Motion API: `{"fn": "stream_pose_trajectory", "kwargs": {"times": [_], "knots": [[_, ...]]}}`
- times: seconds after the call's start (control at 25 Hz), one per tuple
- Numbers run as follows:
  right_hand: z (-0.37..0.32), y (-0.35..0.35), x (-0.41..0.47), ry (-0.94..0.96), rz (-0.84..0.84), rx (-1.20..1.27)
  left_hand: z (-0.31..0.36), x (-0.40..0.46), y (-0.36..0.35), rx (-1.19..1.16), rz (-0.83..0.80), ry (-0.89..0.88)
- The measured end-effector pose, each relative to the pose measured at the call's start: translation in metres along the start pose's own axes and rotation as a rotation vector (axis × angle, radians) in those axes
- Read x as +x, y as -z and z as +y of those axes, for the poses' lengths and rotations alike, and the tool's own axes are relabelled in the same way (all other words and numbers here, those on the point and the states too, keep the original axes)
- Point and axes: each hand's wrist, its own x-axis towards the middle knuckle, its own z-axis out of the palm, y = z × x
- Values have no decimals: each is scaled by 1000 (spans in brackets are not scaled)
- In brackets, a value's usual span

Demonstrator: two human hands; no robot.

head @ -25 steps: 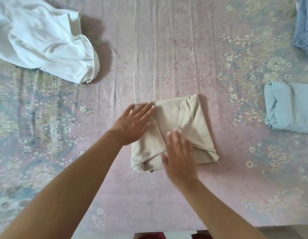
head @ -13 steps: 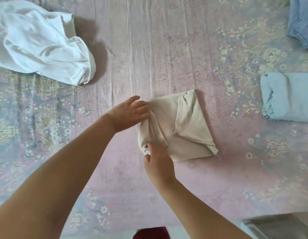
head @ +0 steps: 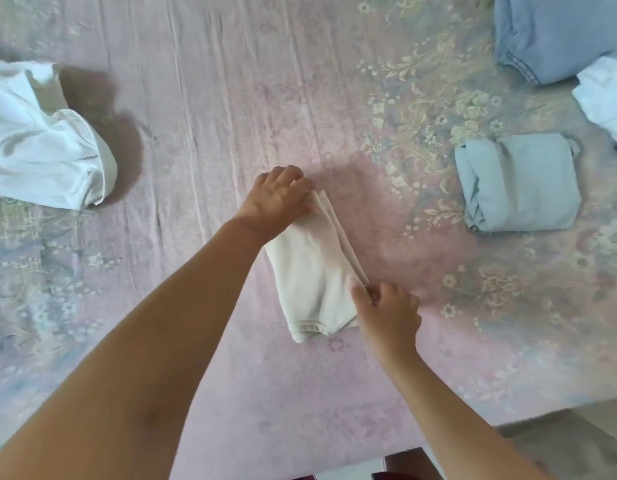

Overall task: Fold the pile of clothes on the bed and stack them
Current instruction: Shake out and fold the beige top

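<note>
Cream garment (head: 310,268) at the middle of the bed (head: 203,98), folded into a narrow slab that runs from the far left down to the near right, its layered edges showing along the right side. Left hand (head: 277,199) sits on the far end, fingers curled over the cloth and gripping it. Right hand (head: 386,317) is at the near right corner, fingers bent and pinching the stacked edge there. Both forearms reach in from the near side. Out to the right, well apart, lies a folded pale blue piece (head: 518,183). Beyond it at the far right corner, a folded denim-blue piece (head: 556,32), with a white folded item (head: 604,95) just beside it at the right edge. Over at the far left, a crumpled white garment (head: 40,143) lies unfolded on the pink floral sheet.
</note>
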Motion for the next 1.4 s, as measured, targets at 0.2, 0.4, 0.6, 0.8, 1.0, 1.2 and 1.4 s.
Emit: {"fn": "stream_pose_trajectory", "kwargs": {"times": [0.2, 0.4, 0.6, 0.8, 1.0, 1.2, 1.4], "knots": [[11, 1, 3, 140, 114, 45, 3, 11, 10, -316, 12, 240], [8, 11, 17, 116, 25, -260, 31, 22, 3, 60, -242, 312], [-3, -9, 15, 533, 42, -334, 38, -2, -11, 207, -143, -389], [-4, -23, 16, 457, -59, -308, 35, -26, -46, 284, -345, -330], [-28, 2, 41, -16, -204, 484, 32, -38, -39, 299, -168, -348], [-45, 3, 28, 454, 58, -435, 6, -107, -27, 189, -82, 74], [-134, -44, -1, 988, -74, -580, -45, -248, -7, 131, -101, 334]]}}
